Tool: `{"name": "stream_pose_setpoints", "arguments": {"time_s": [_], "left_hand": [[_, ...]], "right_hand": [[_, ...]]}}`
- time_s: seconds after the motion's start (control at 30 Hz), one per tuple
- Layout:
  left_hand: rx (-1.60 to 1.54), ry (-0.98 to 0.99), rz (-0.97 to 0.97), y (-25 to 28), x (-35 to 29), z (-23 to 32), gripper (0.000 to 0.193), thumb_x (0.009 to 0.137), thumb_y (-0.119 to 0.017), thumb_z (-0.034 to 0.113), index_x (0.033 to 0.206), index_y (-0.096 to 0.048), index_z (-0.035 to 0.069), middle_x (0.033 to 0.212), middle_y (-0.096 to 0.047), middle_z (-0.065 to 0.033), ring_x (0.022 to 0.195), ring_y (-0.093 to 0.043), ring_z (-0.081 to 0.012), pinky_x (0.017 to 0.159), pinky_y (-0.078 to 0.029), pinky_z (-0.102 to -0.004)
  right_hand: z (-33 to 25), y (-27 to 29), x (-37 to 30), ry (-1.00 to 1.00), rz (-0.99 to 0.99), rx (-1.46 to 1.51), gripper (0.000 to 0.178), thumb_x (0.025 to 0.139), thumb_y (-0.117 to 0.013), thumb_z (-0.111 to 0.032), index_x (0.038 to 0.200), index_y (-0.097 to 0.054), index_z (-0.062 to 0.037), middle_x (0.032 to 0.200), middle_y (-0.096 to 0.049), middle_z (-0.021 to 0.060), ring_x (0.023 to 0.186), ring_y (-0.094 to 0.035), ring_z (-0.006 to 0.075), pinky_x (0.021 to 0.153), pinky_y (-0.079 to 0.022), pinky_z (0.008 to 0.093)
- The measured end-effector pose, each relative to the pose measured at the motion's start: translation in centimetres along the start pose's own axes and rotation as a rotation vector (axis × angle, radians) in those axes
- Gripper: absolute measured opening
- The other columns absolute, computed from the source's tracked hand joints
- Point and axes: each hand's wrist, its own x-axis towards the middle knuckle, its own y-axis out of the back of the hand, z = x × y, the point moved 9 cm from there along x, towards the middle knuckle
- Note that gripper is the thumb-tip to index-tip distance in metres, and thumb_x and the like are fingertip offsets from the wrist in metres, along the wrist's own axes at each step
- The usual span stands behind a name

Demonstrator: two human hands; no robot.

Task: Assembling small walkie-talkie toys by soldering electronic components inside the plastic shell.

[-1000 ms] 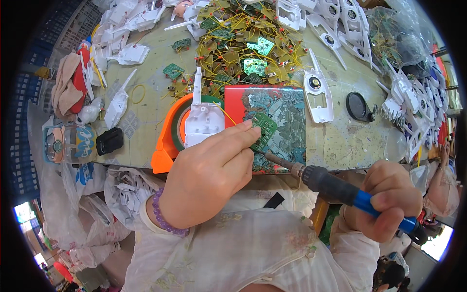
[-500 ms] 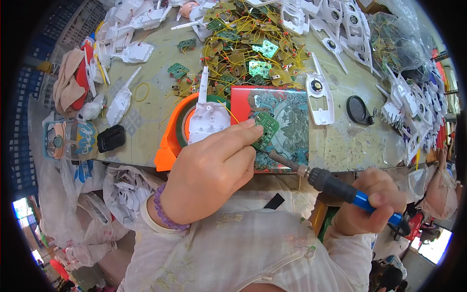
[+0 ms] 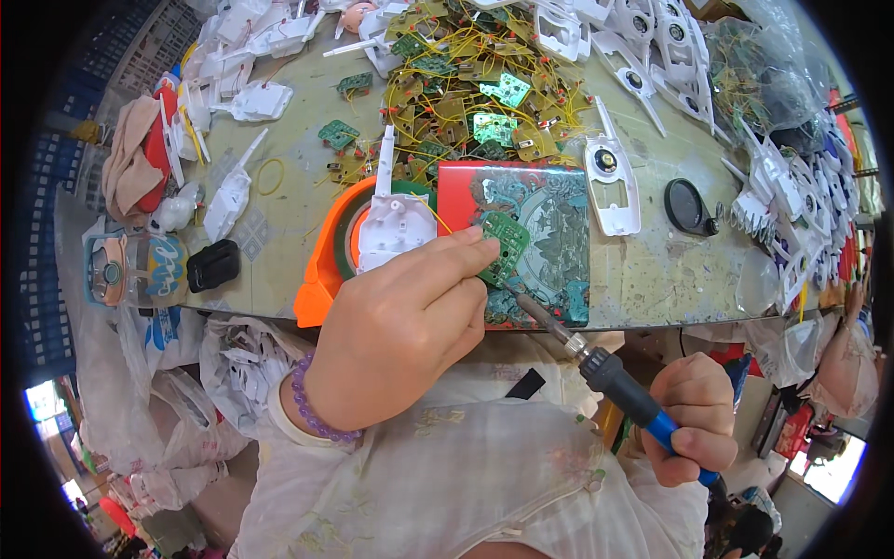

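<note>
My left hand [image 3: 400,321] pinches the edge of a small green circuit board [image 3: 506,244], holding it over a red and teal patterned box or book [image 3: 554,210]. A yellow wire runs from the board toward a white plastic housing [image 3: 396,228], which rests on an orange tape dispenser [image 3: 317,279]. In my right hand [image 3: 694,415] is a soldering iron [image 3: 624,382] with a black and blue handle. Its tip points up and left, at the lower edge of the board; whether it touches cannot be made out.
A heap of circuit boards with yellow wires [image 3: 456,93] covers the far middle of the table. One white plastic frame [image 3: 615,172] lies right of the box, beside a black ring-shaped part [image 3: 689,207]. White housings pile up at both sides. A clear bottle [image 3: 140,265] stands left.
My right hand has moved left and down, and the soldering iron now slants more steeply. My left hand and the board have barely shifted.
</note>
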Motion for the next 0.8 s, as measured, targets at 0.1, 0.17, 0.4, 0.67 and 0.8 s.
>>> {"name": "stream_pose_setpoints", "arguments": {"time_s": [0.1, 0.17, 0.4, 0.67, 0.8], "left_hand": [[0.007, 0.000, 0.013, 0.1, 0.0, 0.2, 0.014, 0.069, -0.069, 0.003, 0.079, -0.060, -0.001, 0.107, -0.063, -0.0111, 0.101, -0.063, -0.0264, 0.077, -0.054, -0.0330], [0.009, -0.001, 0.018, 0.0, 0.0, 0.2, 0.014, 0.069, -0.069, 0.003, 0.079, -0.060, -0.001, 0.106, -0.063, -0.0110, 0.100, -0.064, -0.0263, 0.076, -0.054, -0.0331], [0.023, -0.002, 0.030, 0.1, 0.1, 0.3, 0.013, 0.068, -0.069, 0.002, 0.078, -0.060, -0.001, 0.105, -0.063, -0.0103, 0.099, -0.064, -0.0257, 0.075, -0.055, -0.0327], [0.037, -0.004, 0.030, 0.1, 0.1, 0.3, 0.014, 0.067, -0.069, 0.002, 0.078, -0.060, -0.001, 0.105, -0.063, -0.0100, 0.099, -0.064, -0.0255, 0.074, -0.055, -0.0325], [0.042, -0.003, 0.033, 0.1, 0.2, 0.4, 0.015, 0.066, -0.069, 0.002, 0.077, -0.060, -0.001, 0.105, -0.063, -0.0102, 0.099, -0.064, -0.0256, 0.074, -0.055, -0.0325]], "right_hand": [[-0.4, -0.7, 0.1, 0.046, -0.176, 0.008, 0.031, 0.094, -0.048, -0.038, 0.088, -0.049, -0.0074, 0.064, -0.048, 0.0024, 0.049, -0.045, 0.0129, 0.037, -0.037, 0.0250], [-0.4, -0.8, 0.0, 0.055, -0.181, 0.011, 0.032, 0.094, -0.048, -0.038, 0.088, -0.049, -0.0072, 0.064, -0.049, 0.0024, 0.049, -0.045, 0.0129, 0.037, -0.037, 0.0249], [-0.7, -0.7, -0.2, 0.053, -0.182, 0.019, 0.033, 0.089, -0.061, -0.039, 0.091, -0.052, -0.0072, 0.065, -0.053, 0.0027, 0.048, -0.049, 0.0136, 0.039, -0.039, 0.0252], [-1.3, -1.3, -0.4, 0.131, -0.229, 0.006, 0.031, 0.090, -0.061, -0.037, 0.091, -0.052, -0.0074, 0.064, -0.051, 0.0008, 0.047, -0.046, 0.0107, 0.038, -0.034, 0.0232], [-1.8, -1.7, -0.6, 0.232, -0.274, 0.012, 0.027, 0.090, -0.061, -0.033, 0.088, -0.053, -0.0077, 0.062, -0.049, -0.0005, 0.046, -0.042, 0.0083, 0.037, -0.032, 0.0212]]}}
